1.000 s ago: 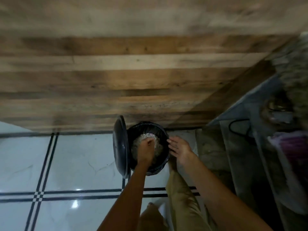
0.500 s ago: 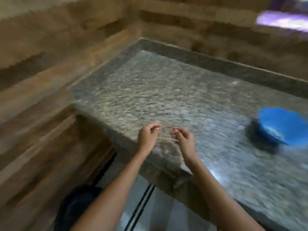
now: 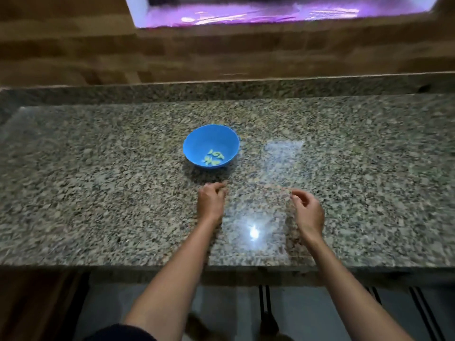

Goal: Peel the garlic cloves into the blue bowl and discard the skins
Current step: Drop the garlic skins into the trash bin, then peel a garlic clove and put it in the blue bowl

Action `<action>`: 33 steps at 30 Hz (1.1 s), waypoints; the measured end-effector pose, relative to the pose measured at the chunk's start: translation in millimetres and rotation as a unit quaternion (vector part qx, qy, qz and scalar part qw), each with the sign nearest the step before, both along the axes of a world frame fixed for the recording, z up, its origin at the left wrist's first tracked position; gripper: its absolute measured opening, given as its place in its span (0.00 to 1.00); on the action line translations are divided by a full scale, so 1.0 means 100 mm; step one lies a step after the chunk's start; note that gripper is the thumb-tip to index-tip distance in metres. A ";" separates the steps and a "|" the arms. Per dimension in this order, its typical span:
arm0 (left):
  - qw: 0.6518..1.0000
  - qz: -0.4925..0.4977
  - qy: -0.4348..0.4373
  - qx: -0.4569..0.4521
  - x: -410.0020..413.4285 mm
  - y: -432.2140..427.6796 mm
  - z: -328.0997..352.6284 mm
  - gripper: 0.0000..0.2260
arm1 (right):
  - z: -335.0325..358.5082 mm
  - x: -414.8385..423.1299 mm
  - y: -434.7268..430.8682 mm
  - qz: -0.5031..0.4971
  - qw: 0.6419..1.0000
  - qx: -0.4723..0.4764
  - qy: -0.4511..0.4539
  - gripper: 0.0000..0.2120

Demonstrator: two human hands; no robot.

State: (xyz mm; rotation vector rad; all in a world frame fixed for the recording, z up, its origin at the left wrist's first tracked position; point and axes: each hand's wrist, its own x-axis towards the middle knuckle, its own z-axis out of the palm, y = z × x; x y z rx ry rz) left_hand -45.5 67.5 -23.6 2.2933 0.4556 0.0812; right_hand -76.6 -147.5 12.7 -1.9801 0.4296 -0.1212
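- Blue bowl (image 3: 211, 145): stands upright on the granite worktop (image 3: 98, 193), just above centre of the frame. One second ago the view showed a black bin on the floor; half a second ago the bowl lay blurred at the right edge; it is now nearly central.
- Peeled garlic cloves (image 3: 213, 157): a small cluster of pale pieces lying in the lower part of the bowl's interior. No unpeeled cloves and no loose skins can be made out on the worktop, though motion blur limits what can be told.
- Left hand (image 3: 211, 201): hovers just below the bowl, apart from it, fingers curled in toward the palm. One second ago this hand was over the bin. Whether it now holds anything cannot be told.
- Right hand (image 3: 308, 210): lower centre-right of the frame, well apart from the bowl, fingers loosely bent with thumb and forefinger close together; no object is visible between them.
- Interpretation: the shift from bin to worktop suggests that the skins have been discarded. With cloves in the bowl and nothing visibly left to peel, the task appears at or near its end.
- Bright glare patch (image 3: 253, 232): a light reflection on the worktop between the forearms.
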 end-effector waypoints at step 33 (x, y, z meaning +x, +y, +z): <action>0.794 -0.261 0.150 0.528 1.50 0.71 0.56 0.16 | -0.05 1.42 1.48 0.085 0.924 0.315 0.199 0.17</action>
